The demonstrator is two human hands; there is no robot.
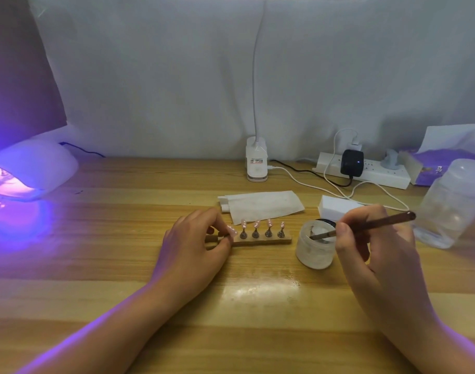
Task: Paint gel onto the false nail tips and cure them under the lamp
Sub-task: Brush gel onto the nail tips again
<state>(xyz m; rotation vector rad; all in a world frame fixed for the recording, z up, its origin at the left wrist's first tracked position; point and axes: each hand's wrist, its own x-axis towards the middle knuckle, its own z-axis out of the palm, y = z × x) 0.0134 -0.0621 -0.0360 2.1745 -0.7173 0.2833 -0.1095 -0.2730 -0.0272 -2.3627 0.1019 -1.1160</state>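
Right hand [376,247] grips the brush [366,225], bristles in the jar [316,251]. Just left of it, the holder [260,241] runs parallel to the table's [258,333] near edge; left hand [193,247] pinches 1 tip [232,231] at its left end.

curing lamp [33,168]: cut by left edge | holder [260,240]: left end behind fingers [204,221] | brush [371,225] tip: indistinct in jar [313,255]
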